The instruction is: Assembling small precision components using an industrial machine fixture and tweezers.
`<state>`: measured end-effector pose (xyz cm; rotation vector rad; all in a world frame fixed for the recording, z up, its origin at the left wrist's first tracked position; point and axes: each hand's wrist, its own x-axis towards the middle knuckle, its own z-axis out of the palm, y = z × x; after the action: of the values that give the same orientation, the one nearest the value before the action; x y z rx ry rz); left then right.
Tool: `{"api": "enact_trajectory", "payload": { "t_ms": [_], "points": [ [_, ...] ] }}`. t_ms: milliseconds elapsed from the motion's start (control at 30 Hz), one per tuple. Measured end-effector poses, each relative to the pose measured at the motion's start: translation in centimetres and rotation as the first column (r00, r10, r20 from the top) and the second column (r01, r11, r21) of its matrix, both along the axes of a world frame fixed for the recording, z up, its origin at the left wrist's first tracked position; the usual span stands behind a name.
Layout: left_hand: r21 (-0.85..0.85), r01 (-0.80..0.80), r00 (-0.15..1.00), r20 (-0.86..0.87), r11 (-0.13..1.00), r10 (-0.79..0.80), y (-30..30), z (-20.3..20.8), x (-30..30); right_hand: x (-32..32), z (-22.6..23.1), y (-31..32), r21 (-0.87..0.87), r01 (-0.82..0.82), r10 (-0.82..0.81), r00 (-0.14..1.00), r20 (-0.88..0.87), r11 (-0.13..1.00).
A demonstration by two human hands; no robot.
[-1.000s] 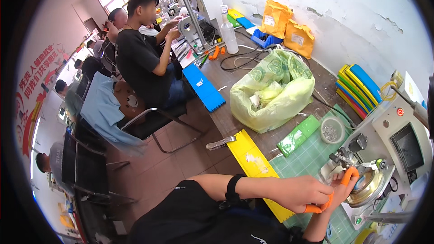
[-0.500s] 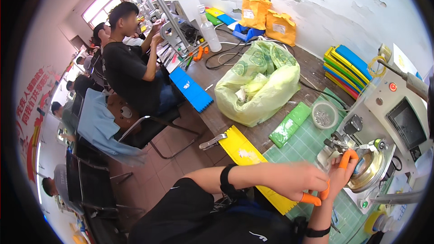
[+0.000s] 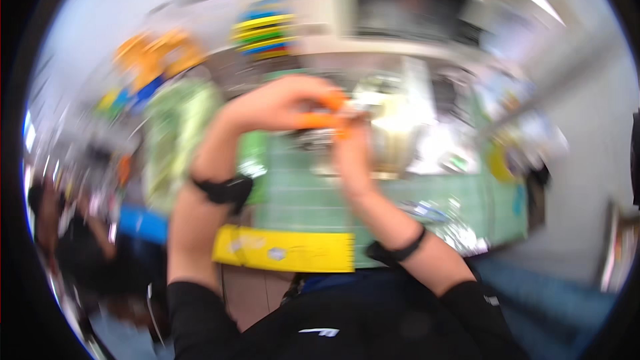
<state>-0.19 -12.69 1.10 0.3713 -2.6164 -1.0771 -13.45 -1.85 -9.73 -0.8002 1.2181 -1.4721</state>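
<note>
The whole picture is smeared by motion. My left hand (image 3: 283, 103) reaches in from the left, with orange finger covers on its thumb and a finger. Those two fingers curve together toward a small pale spot, and what they hold, if anything, I cannot make out. Close against them is my right hand (image 3: 353, 153), also with an orange finger cover; its fingers are too blurred to read. Both hands are just left of a shiny round metal part (image 3: 393, 130) of the bench machine (image 3: 337, 23), above the green cutting mat (image 3: 303, 190).
A yellow plastic tray (image 3: 313, 251) lies along the near edge. On the left stands a pale green plastic bag (image 3: 177, 133), with orange packages (image 3: 160, 57) behind it. Stacked coloured trays (image 3: 265, 27) rise beside the machine. Clear plastic packets (image 3: 453, 227) lie on the mat's right.
My view has swung right, so the machine is now ahead. My left hand has left my right wrist and come up to the right hand's fingertips beside the metal part.
</note>
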Motion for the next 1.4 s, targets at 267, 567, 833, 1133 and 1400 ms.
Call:
{"api": "enact_trajectory", "payload": {
  "t_ms": [267, 567, 833, 1133, 1400],
  "points": [
    [-0.151, -0.147, 0.989, -0.045, 0.978, 0.141, 1.2, 0.7, -3.2, 0.9, -4.0, -1.1, -0.175, -0.135, 0.163, 0.975, 0.152, 0.975],
    [-0.527, -0.424, 0.889, -0.085, 0.736, 0.451, 18.2, 3.9, -0.7, -4.5, 3.7, 12.1, -0.13, -0.206, 0.205, 0.979, -0.02, 0.97],
    [-0.192, -0.437, 0.889, -0.238, 0.879, 0.391, 17.7, -2.3, 0.8, -20.2, 8.7, 22.5, 0.204, -0.801, 0.821, 0.515, -0.246, 0.564],
    [-0.045, -0.392, 0.903, -0.21, 0.919, 0.375, 16.8, -4.9, -0.1, -23.5, -4.3, 45.1, 0.991, 0.099, 0.774, 0.619, -0.133, 0.091],
    [-0.113, -0.421, 0.901, -0.161, 0.9, 0.402, 18.2, -3.7, -0.4, -19.0, -16.8, 52.9, 0.964, 0.265, 0.706, 0.682, -0.192, 0.006]
  ]
}}
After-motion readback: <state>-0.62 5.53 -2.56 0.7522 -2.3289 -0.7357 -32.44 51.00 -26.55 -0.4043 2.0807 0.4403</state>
